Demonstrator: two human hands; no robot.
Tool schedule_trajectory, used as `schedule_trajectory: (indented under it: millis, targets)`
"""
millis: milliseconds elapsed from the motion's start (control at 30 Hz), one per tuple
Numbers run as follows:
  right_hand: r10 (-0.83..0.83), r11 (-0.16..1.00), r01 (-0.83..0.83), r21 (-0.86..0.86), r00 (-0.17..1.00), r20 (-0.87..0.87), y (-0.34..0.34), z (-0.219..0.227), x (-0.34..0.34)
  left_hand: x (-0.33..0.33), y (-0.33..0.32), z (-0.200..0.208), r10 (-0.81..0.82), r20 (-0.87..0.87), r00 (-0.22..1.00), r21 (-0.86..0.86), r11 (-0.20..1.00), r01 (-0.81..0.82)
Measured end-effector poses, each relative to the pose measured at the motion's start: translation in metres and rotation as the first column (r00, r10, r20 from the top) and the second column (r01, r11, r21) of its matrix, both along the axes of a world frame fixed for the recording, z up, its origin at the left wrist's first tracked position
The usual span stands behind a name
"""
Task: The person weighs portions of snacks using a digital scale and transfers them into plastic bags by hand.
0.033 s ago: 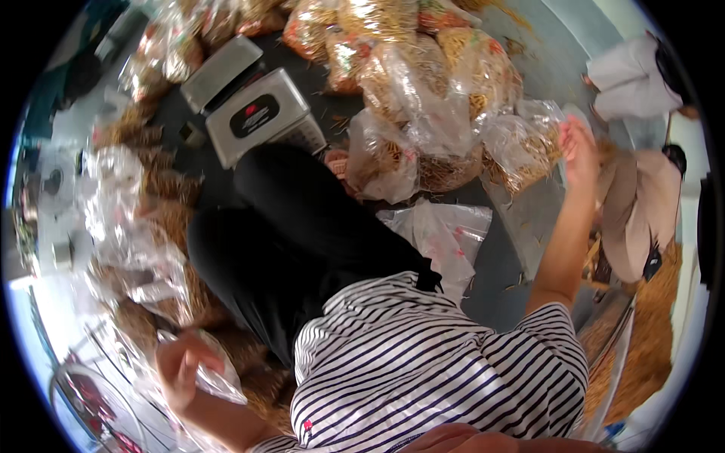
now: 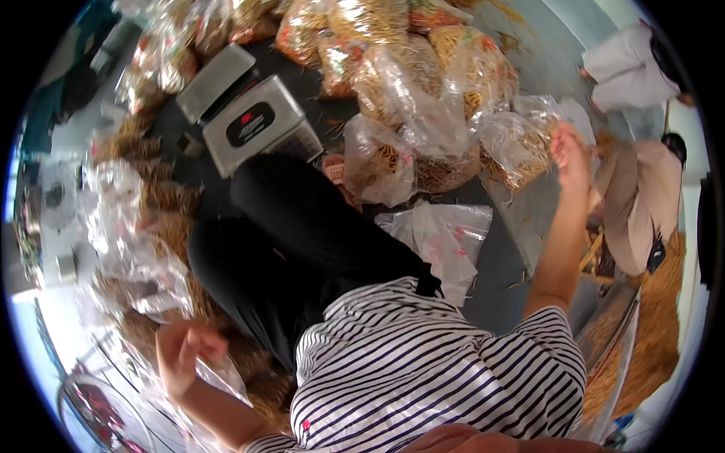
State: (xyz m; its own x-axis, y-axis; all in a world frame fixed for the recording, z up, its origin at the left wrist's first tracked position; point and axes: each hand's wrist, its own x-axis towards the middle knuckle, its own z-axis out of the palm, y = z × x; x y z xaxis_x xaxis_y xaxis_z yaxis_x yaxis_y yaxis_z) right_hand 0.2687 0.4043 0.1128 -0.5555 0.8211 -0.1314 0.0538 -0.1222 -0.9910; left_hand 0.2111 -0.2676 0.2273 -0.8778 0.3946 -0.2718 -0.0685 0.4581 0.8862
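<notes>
My right hand (image 2: 572,158) is raised at the right, its fingers loosely bent and partly apart. It appears beside a clear plastic bag (image 2: 521,155) filled with thin brownish-yellow sticks; whether it touches the bag I cannot tell. At the lower left, my left hand (image 2: 181,359) hovers with thumb and bent fingers apart, slightly blurred. Behind it lie clear plastic wrapping (image 2: 223,377) and brown stick bundles (image 2: 268,389). Nothing distinct shows in either hand.
A metal-topped scale (image 2: 253,124) stands beyond my knees. Several filled bags (image 2: 370,19) crowd the far side. Wrapped bundles (image 2: 124,208) line the left. Flat plastic bags (image 2: 449,241) lie beside my lap. Another person's legs (image 2: 638,204) are at the right, near loose brown material (image 2: 657,332).
The view has shifted slightly, so the scale and far bags sit a little differently. My right hand appears slightly farther left; my left hand has barely moved.
</notes>
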Motion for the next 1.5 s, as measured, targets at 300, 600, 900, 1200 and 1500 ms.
schedule_trajectory:
  millis: [300,600,900,1200,1500]
  targets:
    - [0.213,0.970,-0.178,-0.165,0.951,0.224,-0.050,-0.139,-0.030,-0.155,0.185,-0.048,-0.318,0.297,0.900,0.049,0.947,0.319]
    - [-0.069,0.607,-0.493,0.623,0.749,0.660,-0.119,-0.177,-0.116,-0.226,0.299,-0.142,-0.259,0.216,0.941,0.144,0.962,0.231]
    - [0.211,0.933,-0.209,0.293,0.977,0.023,-0.065,-0.104,-0.225,-0.253,0.323,-0.147,-0.278,0.380,0.882,0.218,0.954,0.207]
    - [-0.037,0.537,-0.235,0.810,0.953,0.301,-0.017,-0.034,-0.519,-0.357,0.236,-0.126,-0.173,0.395,0.902,0.103,0.984,0.143]
    - [0.104,0.330,-0.617,0.714,0.776,0.622,-0.037,-0.021,-0.577,-0.444,0.203,-0.164,-0.007,0.381,0.924,0.058,0.998,-0.016]
